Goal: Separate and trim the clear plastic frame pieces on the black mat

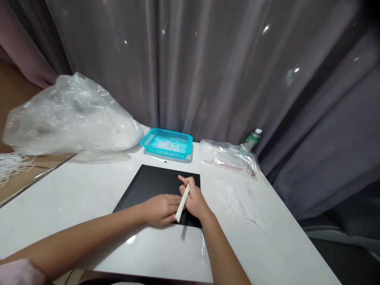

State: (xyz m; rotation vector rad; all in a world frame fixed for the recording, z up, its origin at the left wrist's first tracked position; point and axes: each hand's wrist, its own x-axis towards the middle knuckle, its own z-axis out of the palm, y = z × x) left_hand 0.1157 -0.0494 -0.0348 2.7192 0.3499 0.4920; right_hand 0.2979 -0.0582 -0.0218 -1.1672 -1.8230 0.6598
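At the far left we had white looped strips (12, 166) lying on brown cardboard (49, 161), with a big, crumpled clear plastic bag (74, 118) slumped just behind them and onto the white tabletop (80, 190). A pale sleeve (20, 273) showed at the lower left corner. Farther right, a black mat (154, 184) lay flat before us, and our left hand (162, 209) rested on its near part, fingers together and pointing right; their tips were partly hidden, so we could not tell whether they pinched anything. Beyond the mat stood a blue basket (168, 153) with thin white pieces (169, 145) inside. Over the mat's right part, our right hand (194, 198) had its fingers curled around a slender white stick (182, 204), which slanted toward us just beside the left fingertips; one finger reached out straight, away from the stick. Under its near end ran a narrow dark streak, whether shadow or object we could not tell. To the right, we saw a flatter clear bag (225, 156), loose white scraps (239, 200) nearer us, and a green-labelled bottle (253, 138) tilted by the grey curtain (190, 79).
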